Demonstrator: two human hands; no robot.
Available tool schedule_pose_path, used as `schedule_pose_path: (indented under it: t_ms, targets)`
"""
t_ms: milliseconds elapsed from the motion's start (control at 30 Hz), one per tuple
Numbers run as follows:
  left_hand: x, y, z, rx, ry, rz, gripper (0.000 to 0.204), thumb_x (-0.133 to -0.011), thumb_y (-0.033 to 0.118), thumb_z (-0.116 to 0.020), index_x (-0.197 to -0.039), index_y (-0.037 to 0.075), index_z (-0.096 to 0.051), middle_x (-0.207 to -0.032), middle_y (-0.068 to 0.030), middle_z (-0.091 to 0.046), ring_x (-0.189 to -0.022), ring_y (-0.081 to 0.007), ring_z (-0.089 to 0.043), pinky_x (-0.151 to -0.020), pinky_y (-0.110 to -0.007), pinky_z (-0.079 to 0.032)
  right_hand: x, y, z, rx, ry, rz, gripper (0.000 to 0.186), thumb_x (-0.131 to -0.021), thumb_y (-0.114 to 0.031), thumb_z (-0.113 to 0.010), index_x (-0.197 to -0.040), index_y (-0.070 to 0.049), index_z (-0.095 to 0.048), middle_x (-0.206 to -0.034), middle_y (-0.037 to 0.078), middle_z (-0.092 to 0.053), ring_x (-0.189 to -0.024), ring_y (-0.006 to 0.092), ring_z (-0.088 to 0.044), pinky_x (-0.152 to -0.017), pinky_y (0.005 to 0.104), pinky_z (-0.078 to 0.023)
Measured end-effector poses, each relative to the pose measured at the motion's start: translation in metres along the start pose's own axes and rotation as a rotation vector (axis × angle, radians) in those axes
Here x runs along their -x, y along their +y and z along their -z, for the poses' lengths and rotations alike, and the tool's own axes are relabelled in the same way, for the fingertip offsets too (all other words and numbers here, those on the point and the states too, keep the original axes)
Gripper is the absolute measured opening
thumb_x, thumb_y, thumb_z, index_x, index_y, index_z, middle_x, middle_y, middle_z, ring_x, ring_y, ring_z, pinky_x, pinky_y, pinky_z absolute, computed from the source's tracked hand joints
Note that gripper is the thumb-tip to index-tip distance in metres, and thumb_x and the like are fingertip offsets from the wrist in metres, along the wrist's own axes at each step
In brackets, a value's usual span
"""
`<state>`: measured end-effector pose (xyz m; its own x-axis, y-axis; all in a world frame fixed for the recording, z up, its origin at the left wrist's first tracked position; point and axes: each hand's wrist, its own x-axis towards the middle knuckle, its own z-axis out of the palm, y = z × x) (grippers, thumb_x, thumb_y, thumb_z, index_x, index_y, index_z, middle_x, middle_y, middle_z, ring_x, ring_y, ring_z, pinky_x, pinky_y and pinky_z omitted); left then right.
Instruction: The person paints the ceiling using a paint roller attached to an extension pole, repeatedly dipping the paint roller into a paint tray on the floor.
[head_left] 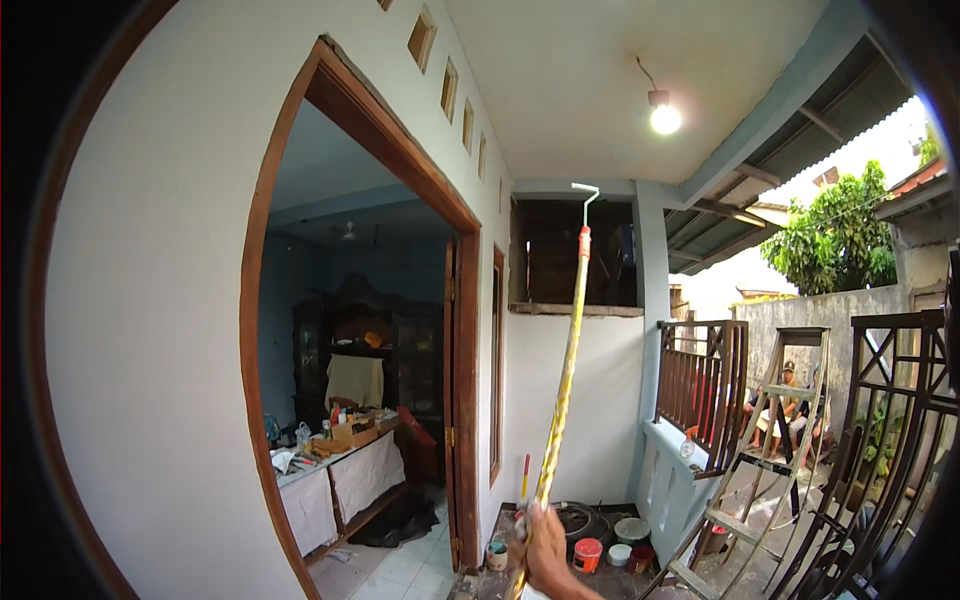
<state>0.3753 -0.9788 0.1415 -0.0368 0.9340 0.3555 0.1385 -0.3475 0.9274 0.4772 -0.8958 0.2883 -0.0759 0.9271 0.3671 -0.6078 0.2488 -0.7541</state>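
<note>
My right hand (545, 552) comes in from the lower edge with its fingers wrapped round a long yellow-and-silver patterned pole (562, 400). The pole slants up toward the ceiling. At its top, past a red-orange joint (584, 240), is a bent white paint roller frame (587, 198), held up in front of the dark opening in the far wall. Whether a roller sleeve sits on the frame is too small to tell. My left hand does not show. Beyond my right hand, paint pots stand on the floor, among them a red bucket (587, 555) and a white-lidded tub (619, 556).
A wooden doorframe (262, 290) stands at left, with a cluttered table (370, 475) inside. A lit bulb (664, 118) hangs from the ceiling. At right are a stepladder (735, 520), a dark metal gate (880, 430) and a railing (700, 385); people (780, 410) sit beyond.
</note>
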Motion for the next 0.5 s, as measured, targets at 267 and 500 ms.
schedule_pose_path:
  t_ms: [267, 500]
  targets:
    - [-0.131, 0.171, 0.016, 0.171, -0.154, -0.127, 0.034, -0.102, 0.037, -0.061, -0.097, 0.005, -0.052, -0.061, 0.0024, -0.045, -0.039, -0.0051, -0.042, -0.034, -0.023, -0.033, -0.148, -0.098, -0.061, -0.019, -0.153, 0.163, 0.032, -0.105, -0.038, -0.054, -0.115, -0.009, -0.051, -0.070, 0.000, -0.042, -0.051, 0.0093, -0.041, -0.043, 0.0248, -0.035]
    - [-0.260, 0.250, 0.012, 0.342, -0.199, -0.205, 0.033, -0.103, 0.039, -0.059, -0.092, 0.008, -0.052, -0.063, 0.0024, -0.046, -0.038, -0.0054, -0.038, -0.034, -0.023, -0.029, -0.238, -0.153, -0.093, -0.019, -0.235, 0.197, 0.033, -0.103, -0.038, -0.060, -0.109, -0.008, -0.048, -0.074, 0.001, -0.042, -0.054, 0.0108, -0.043, -0.043, 0.0254, -0.035]
